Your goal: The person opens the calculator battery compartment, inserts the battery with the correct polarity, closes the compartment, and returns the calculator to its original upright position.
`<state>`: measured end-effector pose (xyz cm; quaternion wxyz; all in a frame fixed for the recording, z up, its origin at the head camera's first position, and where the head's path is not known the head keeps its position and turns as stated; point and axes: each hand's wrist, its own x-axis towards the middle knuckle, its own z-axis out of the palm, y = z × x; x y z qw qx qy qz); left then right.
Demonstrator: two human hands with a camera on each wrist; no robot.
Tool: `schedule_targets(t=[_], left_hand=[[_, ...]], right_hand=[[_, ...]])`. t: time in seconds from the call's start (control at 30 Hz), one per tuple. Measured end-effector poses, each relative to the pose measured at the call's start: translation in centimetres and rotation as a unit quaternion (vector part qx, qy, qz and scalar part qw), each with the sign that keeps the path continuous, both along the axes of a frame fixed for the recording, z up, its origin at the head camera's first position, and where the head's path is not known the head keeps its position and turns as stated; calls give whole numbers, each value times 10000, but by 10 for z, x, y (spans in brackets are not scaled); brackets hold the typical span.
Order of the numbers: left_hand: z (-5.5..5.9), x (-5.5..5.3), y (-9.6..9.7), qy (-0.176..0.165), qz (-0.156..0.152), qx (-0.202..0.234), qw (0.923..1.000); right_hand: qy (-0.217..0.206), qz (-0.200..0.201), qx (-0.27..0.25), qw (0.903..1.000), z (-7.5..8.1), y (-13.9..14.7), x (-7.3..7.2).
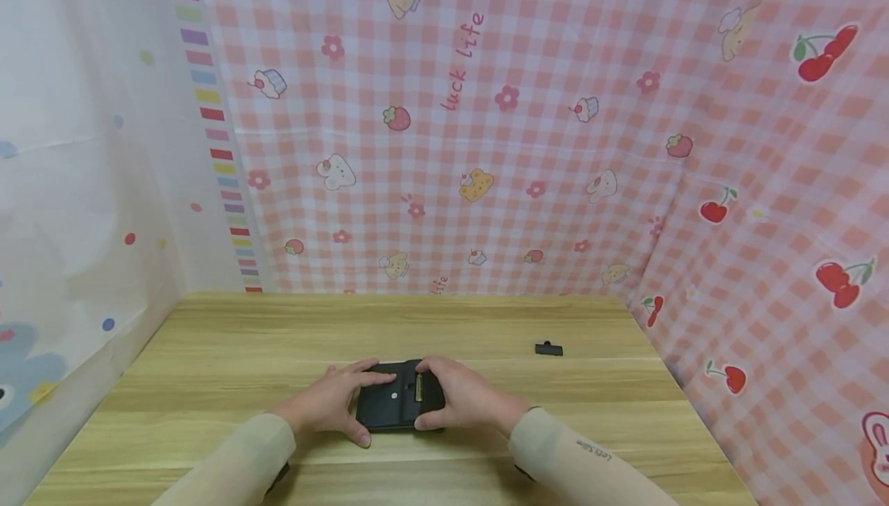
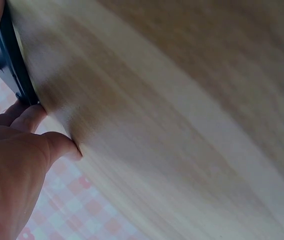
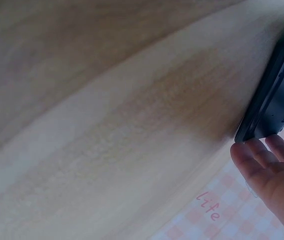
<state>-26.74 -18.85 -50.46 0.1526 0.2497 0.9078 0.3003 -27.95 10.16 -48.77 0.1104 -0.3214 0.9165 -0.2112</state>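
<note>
A flat black device (image 1: 382, 412) with a small white round spot lies on the wooden table. Its right part has an open slot in which a gold-coloured battery (image 1: 419, 389) shows. My left hand (image 1: 332, 399) holds the device's left end, two fingers reaching over its top and the thumb at the near corner. Around the right end, my right hand (image 1: 471, 399) grips it, with the thumb at the near edge and the index finger by the far end of the battery slot. The palm hides the right edge. In the right wrist view, fingertips touch the device's rim (image 3: 263, 112).
A small black cover-like piece with a tab (image 1: 549, 349) lies apart at the back right of the wooden table (image 1: 264, 328). Behind the table hangs a pink checked cloth (image 1: 444, 220); more cloth hangs along both sides.
</note>
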Motion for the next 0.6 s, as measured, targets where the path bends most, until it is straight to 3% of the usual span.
schedule_targets(t=[0.2,0.47,0.6], left_hand=[[0,1,0,18,-12,33,10000],[-1,1,1,24,31,89,10000],[-2,0,1,24,46,81,10000]], right_hand=[[-64,-30,-63,10000,1,3,1],[-262,-436,-210,9985,5,16,2],[-145,-535,-127,9984,8,24,1]])
